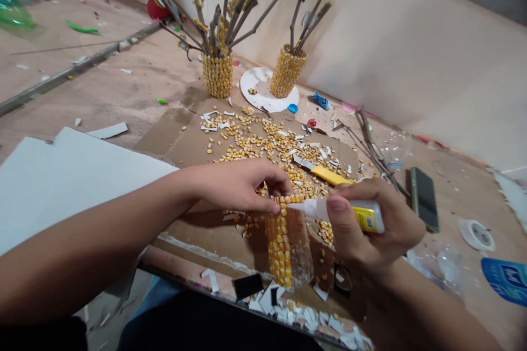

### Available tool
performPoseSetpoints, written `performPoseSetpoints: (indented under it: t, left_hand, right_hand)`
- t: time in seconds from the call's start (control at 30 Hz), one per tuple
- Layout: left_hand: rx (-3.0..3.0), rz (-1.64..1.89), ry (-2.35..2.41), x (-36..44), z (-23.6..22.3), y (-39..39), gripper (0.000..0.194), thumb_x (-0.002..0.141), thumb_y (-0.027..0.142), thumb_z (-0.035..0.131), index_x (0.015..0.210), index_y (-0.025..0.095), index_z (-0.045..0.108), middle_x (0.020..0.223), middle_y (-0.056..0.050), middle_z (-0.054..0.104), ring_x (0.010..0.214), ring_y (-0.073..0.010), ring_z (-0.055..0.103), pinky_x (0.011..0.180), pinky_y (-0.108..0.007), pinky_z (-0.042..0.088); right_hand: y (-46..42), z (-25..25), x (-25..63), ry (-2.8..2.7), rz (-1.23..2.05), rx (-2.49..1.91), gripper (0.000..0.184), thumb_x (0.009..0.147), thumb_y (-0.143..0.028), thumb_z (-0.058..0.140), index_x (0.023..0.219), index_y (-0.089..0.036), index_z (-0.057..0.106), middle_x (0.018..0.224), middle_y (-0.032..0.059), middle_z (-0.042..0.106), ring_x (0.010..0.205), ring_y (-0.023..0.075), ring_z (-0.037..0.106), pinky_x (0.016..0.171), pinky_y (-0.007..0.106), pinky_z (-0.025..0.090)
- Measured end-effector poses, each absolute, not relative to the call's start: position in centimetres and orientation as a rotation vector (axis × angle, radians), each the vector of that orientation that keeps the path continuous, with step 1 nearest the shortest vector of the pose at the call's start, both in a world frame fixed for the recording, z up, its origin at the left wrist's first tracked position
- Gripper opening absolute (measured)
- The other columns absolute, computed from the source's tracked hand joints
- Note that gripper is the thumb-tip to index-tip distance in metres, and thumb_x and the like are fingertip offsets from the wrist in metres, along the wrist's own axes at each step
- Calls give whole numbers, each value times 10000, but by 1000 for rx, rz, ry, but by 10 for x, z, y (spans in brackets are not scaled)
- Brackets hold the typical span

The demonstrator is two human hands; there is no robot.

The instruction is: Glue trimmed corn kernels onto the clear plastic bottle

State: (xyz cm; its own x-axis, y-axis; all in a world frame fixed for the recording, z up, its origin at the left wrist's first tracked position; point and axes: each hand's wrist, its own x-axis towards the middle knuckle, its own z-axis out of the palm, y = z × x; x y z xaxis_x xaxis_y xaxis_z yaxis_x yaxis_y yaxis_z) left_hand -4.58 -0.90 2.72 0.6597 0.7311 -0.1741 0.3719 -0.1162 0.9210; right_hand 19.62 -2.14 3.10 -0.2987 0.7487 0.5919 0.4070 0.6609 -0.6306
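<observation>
Cup (302,255) partly covered in corn kernels (280,249), near 6 o'clock in view.
Left hand (241,184) holds its rim, fingers curled narrow; right hand (385,233) grips a glue bottle (364,215), tip seemingly touching the kernels. From the cup, a yellow knife (329,174) lies at 1 o'clock, a phone (424,198) at 2.

A phone (425,201) lies near a white tape roll (468,232)

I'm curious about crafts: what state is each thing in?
Glue bottle, uncapped, in right hand
Clear container, partly kernel-covered, left hand at its rim
Loose kernels, scattered
Craft knife, blade out
Phone, flat, dark
Pot on white disc, holding branches
Other pot, holding branches
</observation>
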Motion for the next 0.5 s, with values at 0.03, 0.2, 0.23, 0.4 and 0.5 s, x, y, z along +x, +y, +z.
performPoseSetpoints:
  t: [0.03,0.2,0.23,0.4,0.5]
  left_hand:
    - [1729,387,900,-46,27,-9,198,877,215,726,1068,166,723,1069,-49,748,1006,-213,666,907,-328,503]
    - [1728,391,891,-46,27,-9,187,878,196,727,1063,165,720,1049,-43,742,984,-197,661,887,-310,504]
    - [1728,395,888,-46,26,-9,184,879,192,726,1060,162,719,1046,-43,741,979,-194,660,883,-307,504]
    - [1737,391,875,-46,27,-9,198,892,198,721,1084,148,709,1065,-49,738,985,-184,655,888,-298,499]
    - [1740,391,875,-45,27,-9,189,895,190,721,1077,143,704,1052,-46,731,973,-175,650,883,-290,497]
  right_hand:
    - [-22,31,196,-1928,451,-899,80,919,-288,754,878,-276,686,712,11,689,483,152,544,412,331,392]
    - [-20,29,198,-1948,427,-832,76,900,-235,760,912,-262,690,736,10,717,540,161,612,464,320,470]
    - [-19,29,198,-1958,406,-812,82,897,-227,760,916,-259,687,739,10,721,560,167,632,481,320,490]
    - [-16,29,200,-1991,286,-665,107,869,-189,781,943,-215,710,738,14,731,579,167,674,497,296,526]
    - [-16,28,202,-1996,287,-638,132,859,-169,789,971,-197,726,751,22,733,590,170,678,497,294,537]
